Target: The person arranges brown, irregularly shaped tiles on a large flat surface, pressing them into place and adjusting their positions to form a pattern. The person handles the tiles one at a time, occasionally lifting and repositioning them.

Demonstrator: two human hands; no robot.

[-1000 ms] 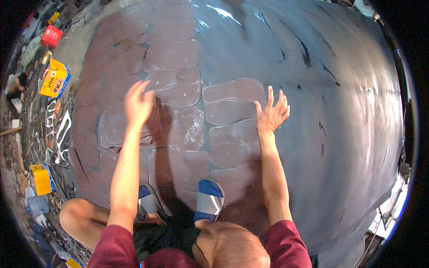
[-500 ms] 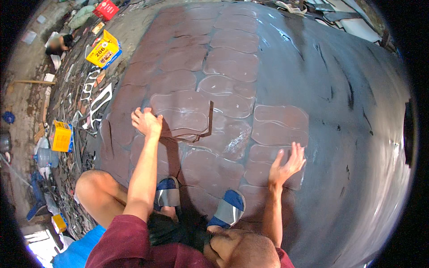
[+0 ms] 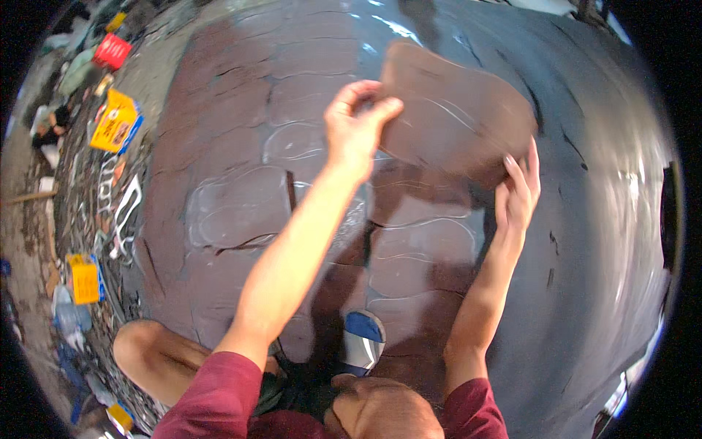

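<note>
A flat brown sheet (image 3: 457, 110) with rounded, sole-like edges is raised between my hands, a little blurred by motion. My left hand (image 3: 355, 135) pinches its left edge between thumb and fingers. At its lower right corner, my right hand (image 3: 519, 190) grips the edge, the thumb hidden. Beneath lie rows of similar brown sheets, with one sheet (image 3: 424, 252) nearest below the raised one. A small pile of brown sheets (image 3: 241, 205) rests left of my left forearm, its lower edges slightly uneven.
A dark, shiny surface (image 3: 599, 241) stretches along the right. My foot in a blue and grey slipper (image 3: 363, 344) stands on the sheets. At left are scraps, a yellow and blue box (image 3: 117, 121), another yellow box (image 3: 85, 279), a red box (image 3: 112, 52) and a person (image 3: 50, 135).
My left hand has left the pile and moved right and up. Both hands now hold a brown sheet in the air, and the view has shifted right.
</note>
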